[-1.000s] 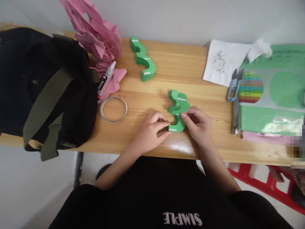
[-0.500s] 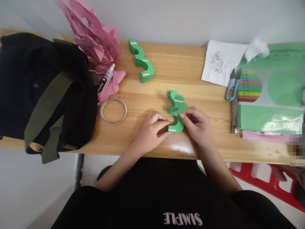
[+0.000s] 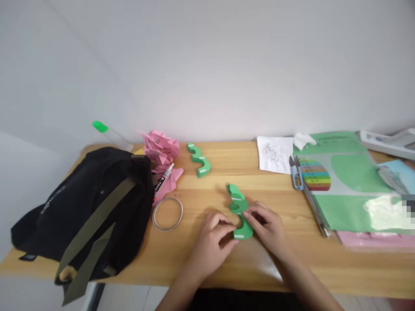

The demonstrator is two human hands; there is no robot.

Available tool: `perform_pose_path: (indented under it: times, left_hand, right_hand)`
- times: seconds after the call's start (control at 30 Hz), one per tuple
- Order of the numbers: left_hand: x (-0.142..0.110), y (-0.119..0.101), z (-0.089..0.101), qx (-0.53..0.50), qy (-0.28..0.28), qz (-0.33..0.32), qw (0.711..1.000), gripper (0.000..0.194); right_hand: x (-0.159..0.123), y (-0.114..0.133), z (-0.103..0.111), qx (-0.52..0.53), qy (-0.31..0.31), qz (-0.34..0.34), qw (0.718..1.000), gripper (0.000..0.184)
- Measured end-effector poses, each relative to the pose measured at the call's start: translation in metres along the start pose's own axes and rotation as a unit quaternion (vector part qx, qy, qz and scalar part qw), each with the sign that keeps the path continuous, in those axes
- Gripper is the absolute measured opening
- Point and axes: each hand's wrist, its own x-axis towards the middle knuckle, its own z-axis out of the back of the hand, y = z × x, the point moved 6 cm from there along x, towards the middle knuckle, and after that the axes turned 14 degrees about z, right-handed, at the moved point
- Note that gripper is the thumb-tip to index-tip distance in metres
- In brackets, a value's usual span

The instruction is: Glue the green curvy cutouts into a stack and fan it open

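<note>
A wavy green cutout stack [image 3: 239,207], probably paper, lies on the table before me, with white strips across its top face. My right hand [image 3: 267,226] grips its right edge near the middle, thumb on top and fingers curled at the side. At the lower left end, the thumb and forefinger of my left hand [image 3: 214,242] close on the piece; the exact contact is hard to see. Farther back sits a second wavy green stack [image 3: 202,164], also bearing white strips, untouched by either hand.
To the left are a black bag [image 3: 106,207], crumpled pink paper [image 3: 161,149], a B-7000 glue tube [image 3: 164,178] and a tape roll [image 3: 154,216]. Rightward lie a white sheet [image 3: 275,155], blue thread snips [image 3: 296,175], a silvery pen-like tool [image 3: 316,211] and a green packet [image 3: 337,207].
The camera has tilted up, so more wall shows and the table sits lower in view. Both hands keep nearly the same hold on the near green stack.
</note>
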Motion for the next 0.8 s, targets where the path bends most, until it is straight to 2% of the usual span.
perform_pose_path:
  times: [0.23, 0.43, 0.8]
  left_hand:
    - [-0.0010, 0.0009, -0.0004, -0.001, -0.001, -0.005, 1.000, 0.027]
    - [-0.0004, 0.0012, -0.0003, -0.002, -0.007, -0.017, 1.000, 0.011]
    - [0.0005, -0.0035, 0.0005, 0.018, -0.037, -0.029, 0.999, 0.011]
  right_hand:
    - [0.0001, -0.0006, -0.0012, 0.002, -0.003, -0.006, 1.000, 0.018]
    - [0.0014, 0.0006, 0.0000, 0.022, -0.018, -0.018, 0.999, 0.021]
    - [-0.0013, -0.0039, -0.0006, 0.042, -0.044, -0.054, 0.997, 0.012]
